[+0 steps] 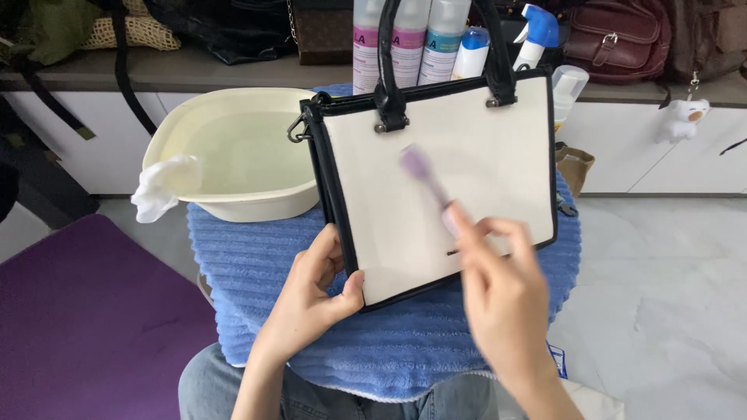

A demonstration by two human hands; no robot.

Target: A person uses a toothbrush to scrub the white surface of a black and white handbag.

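Note:
A cream canvas handbag (482, 167) with black trim and black handles lies flat on a blue ribbed towel (389, 334). My left hand (315, 292) grips the bag's lower left corner, thumb on the cream panel. My right hand (502, 288) holds a purple toothbrush (424, 175) by its handle, and the blurred brush head rests on the bag's upper middle panel.
A cream plastic basin (233, 155) with water stands at the left, a white cloth (159, 187) draped over its rim. Several spray bottles (436, 39) stand behind the bag. Dark bags line the back shelf. A purple mat (85, 319) lies at the lower left.

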